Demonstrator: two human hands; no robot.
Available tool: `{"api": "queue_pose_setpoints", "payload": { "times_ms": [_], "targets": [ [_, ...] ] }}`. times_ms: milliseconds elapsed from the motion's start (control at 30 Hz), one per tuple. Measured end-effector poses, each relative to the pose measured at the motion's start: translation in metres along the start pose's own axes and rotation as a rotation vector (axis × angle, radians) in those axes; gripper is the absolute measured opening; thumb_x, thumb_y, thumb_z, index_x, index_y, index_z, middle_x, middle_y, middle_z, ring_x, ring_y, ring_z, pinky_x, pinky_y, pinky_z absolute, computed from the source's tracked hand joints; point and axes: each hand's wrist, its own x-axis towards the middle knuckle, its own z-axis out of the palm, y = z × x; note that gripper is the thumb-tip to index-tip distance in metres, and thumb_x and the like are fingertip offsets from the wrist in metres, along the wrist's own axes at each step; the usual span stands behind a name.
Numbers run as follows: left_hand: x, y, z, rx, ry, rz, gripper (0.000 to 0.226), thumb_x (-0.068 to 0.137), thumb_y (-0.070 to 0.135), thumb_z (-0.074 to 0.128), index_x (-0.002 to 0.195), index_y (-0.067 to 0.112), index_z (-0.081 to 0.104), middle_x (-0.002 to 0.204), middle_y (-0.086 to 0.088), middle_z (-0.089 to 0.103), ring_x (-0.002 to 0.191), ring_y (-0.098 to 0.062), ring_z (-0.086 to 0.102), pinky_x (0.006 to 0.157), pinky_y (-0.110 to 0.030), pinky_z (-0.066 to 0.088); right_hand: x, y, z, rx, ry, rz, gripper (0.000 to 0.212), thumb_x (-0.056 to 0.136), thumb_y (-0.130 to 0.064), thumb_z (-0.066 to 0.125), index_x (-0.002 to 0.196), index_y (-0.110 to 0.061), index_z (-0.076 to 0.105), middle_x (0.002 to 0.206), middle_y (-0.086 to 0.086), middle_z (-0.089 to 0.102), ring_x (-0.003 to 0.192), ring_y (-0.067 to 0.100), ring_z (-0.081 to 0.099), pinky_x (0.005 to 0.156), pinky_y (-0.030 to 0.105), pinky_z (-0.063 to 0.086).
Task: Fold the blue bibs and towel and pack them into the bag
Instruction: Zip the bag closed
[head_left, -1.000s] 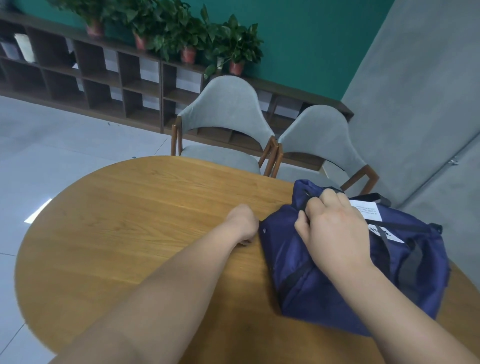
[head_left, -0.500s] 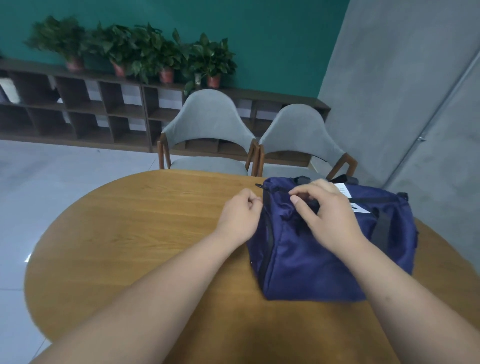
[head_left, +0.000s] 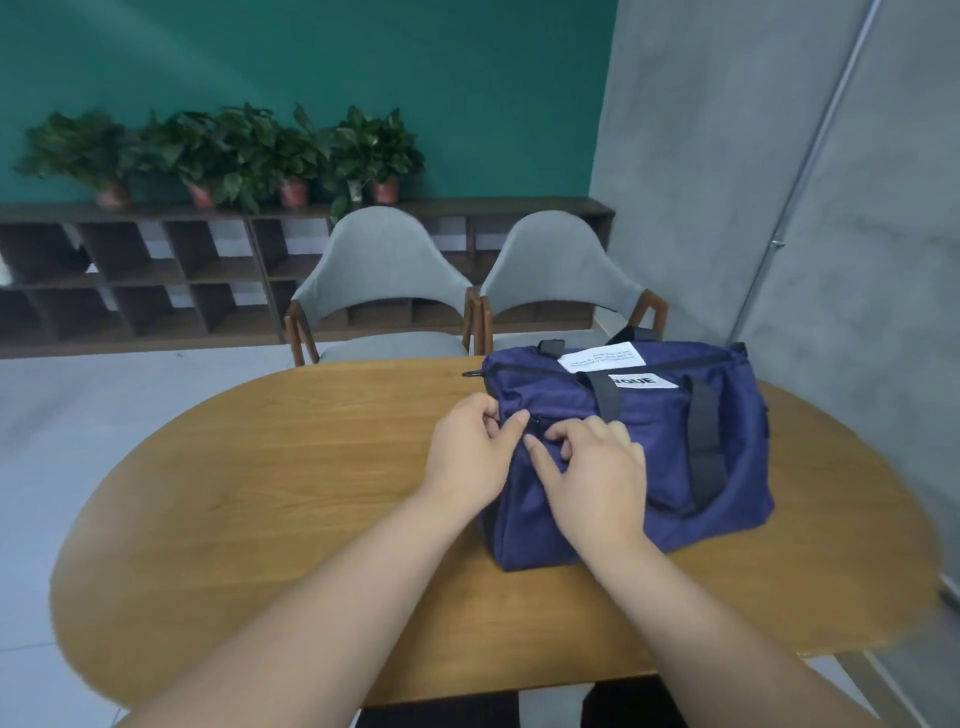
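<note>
A navy blue duffel bag (head_left: 670, 441) with dark grey handles and white labels stands on the right half of the oval wooden table (head_left: 291, 493), its top zipper closed. My left hand (head_left: 470, 454) pinches the fabric at the bag's near left corner, by a small zipper. My right hand (head_left: 597, 478) lies on the bag's front face just right of it, fingers curled and pinching the fabric there. No bibs or towel are visible.
Two grey upholstered chairs (head_left: 384, 291) stand at the table's far edge. Behind them a low dark shelf unit (head_left: 156, 280) carries several potted plants (head_left: 234, 156). A grey wall (head_left: 727, 182) rises at the right.
The view has pulled back and tilted up. Both hands slid from the bag's top opening down to its near left corner, and the top zipper now looks closed.
</note>
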Motion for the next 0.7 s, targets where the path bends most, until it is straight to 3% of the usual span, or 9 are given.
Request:
{"api": "queue_pose_setpoints", "payload": {
  "times_ms": [267, 533, 600, 700],
  "targets": [
    [0.001, -0.006, -0.011, -0.008, 0.041, 0.034, 0.039, 0.098, 0.037, 0.071, 0.072, 0.013, 0.054, 0.067, -0.006, 0.060, 0.057, -0.010, 0.046, 0.062, -0.033, 0.045, 0.007, -0.006, 0.005, -0.011, 0.038, 0.036, 0.021, 0.099, -0.040, 0.063, 0.083, -0.025, 0.066, 0.082, -0.006, 0.063, 0.083, 0.022, 0.058, 0.072, 0.040, 0.042],
    [0.014, -0.023, -0.030, -0.029, 0.137, -0.026, 0.028, 0.099, 0.035, 0.070, 0.078, 0.018, 0.064, 0.073, -0.004, 0.066, 0.070, -0.016, 0.057, 0.058, -0.017, 0.039, 0.007, 0.070, -0.015, -0.088, 0.044, 0.199, 0.023, 0.098, -0.040, 0.064, 0.083, -0.024, 0.068, 0.077, -0.005, 0.063, 0.082, 0.026, 0.058, 0.070, 0.039, 0.042],
    [0.016, -0.024, -0.032, -0.008, 0.144, -0.023, 0.027, 0.099, 0.037, 0.069, 0.080, 0.019, 0.064, 0.074, -0.003, 0.066, 0.069, -0.016, 0.057, 0.060, -0.018, 0.040, 0.007, 0.069, -0.018, -0.116, 0.033, 0.172, 0.024, 0.098, -0.042, 0.064, 0.083, -0.024, 0.070, 0.078, -0.005, 0.064, 0.083, 0.026, 0.058, 0.071, 0.040, 0.042],
    [0.019, -0.030, -0.040, -0.008, 0.175, -0.055, 0.027, 0.101, 0.038, 0.067, 0.082, 0.019, 0.064, 0.077, -0.004, 0.067, 0.071, -0.020, 0.059, 0.066, -0.031, 0.045, 0.006, 0.061, -0.019, -0.072, 0.024, 0.058, 0.021, 0.098, -0.043, 0.065, 0.086, -0.027, 0.071, 0.080, -0.009, 0.059, 0.084, 0.023, 0.056, 0.074, 0.040, 0.043]
  ]
}}
